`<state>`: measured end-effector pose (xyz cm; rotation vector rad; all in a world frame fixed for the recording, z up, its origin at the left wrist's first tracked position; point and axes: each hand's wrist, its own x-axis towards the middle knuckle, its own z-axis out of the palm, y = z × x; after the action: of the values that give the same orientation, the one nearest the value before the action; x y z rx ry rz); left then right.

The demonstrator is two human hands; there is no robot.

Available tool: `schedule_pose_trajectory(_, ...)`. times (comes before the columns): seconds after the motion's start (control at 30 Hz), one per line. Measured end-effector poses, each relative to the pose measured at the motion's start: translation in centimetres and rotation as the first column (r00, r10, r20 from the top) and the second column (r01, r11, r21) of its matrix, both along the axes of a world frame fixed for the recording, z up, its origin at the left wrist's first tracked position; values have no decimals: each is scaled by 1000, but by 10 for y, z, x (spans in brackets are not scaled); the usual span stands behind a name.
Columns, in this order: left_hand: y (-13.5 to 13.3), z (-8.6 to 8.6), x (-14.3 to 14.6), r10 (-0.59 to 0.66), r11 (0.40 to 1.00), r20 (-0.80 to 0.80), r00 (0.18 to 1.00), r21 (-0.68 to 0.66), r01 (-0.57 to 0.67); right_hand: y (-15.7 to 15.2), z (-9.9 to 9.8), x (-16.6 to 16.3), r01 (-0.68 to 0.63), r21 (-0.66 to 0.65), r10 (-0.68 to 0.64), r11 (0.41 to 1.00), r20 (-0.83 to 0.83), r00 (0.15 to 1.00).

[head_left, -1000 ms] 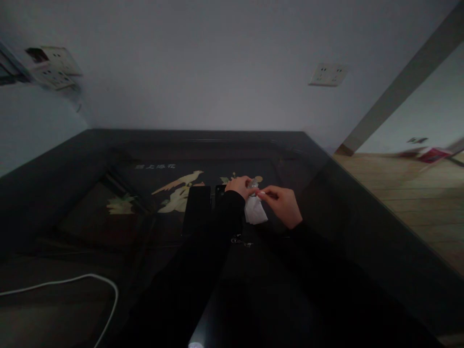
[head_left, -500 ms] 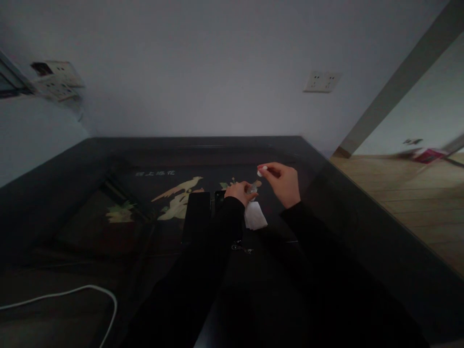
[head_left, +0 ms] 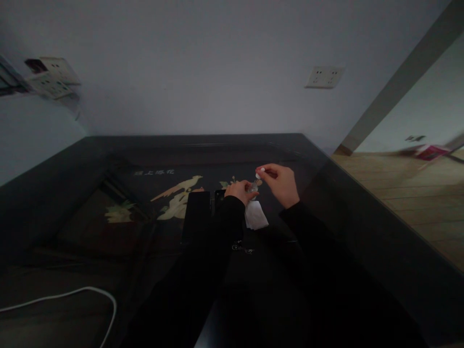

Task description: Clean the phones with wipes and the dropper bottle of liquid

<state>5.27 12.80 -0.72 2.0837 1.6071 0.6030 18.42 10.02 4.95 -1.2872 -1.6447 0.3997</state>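
Note:
My left hand [head_left: 239,191] is closed around a small clear bottle [head_left: 253,187], held just above the dark table [head_left: 108,193]. My right hand [head_left: 280,182] pinches a small white cap [head_left: 258,175] right above the bottle's mouth. A folded white tissue [head_left: 255,215] lies on the table under both hands. A black phone [head_left: 196,215] lies flat just left of my left forearm, with a second dark device [head_left: 219,199] beside it.
A white cable [head_left: 90,295] curls over the table at the lower left. A small metal piece [head_left: 241,248] lies by my left sleeve. Wall sockets [head_left: 324,77] sit on the back wall, others [head_left: 50,77] at the left. Wooden floor [head_left: 409,193] opens to the right.
My right hand lifted the white cap up off the bottle, then brought it back down close to the bottle's mouth. My left hand kept holding the bottle.

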Motion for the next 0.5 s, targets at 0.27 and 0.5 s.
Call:
schedule_pose_trajectory(0.27,1,-1,0,-16,1000,-40,999,11,17,4,-25,-3,4,-135,42,991,337,941)
schedule_pose_trajectory(0.5,0,-1,0,-1,1000,-45,999,1,1,4,-11,-12,192,-143,-59,971,636,770)
